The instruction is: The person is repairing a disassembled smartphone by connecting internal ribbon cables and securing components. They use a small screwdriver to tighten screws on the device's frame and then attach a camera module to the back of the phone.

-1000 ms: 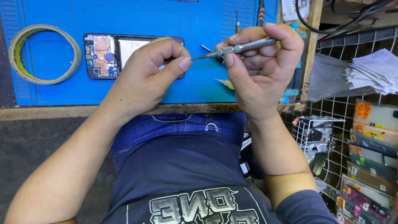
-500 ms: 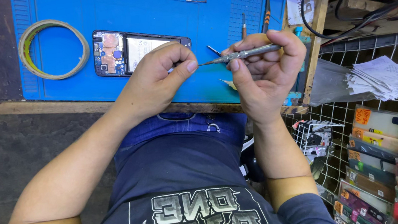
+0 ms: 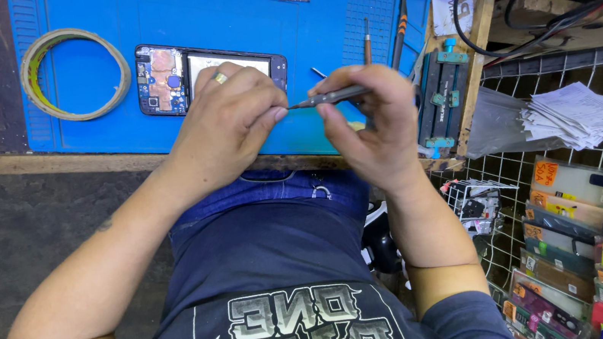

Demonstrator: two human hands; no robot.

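The phone (image 3: 212,75) lies on the blue mat (image 3: 237,16) with its back already off and its insides bare, so the opening-up looks done while work inside seems unfinished. The right hand (image 3: 373,126) is closed around a slim screwdriver (image 3: 329,97), held level above the mat's near edge. The left hand (image 3: 230,121) pinches its fingertips at the screwdriver's tip; whether they hold something tiny cannot be told.

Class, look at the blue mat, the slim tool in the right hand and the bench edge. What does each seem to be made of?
Blue mat: likely silicone or rubber, matte with moulded grid sections.
Slim tool, pinched in the right hand: probably metal, grey with a dull sheen.
Bench edge: bare wood, worn, grain visible.
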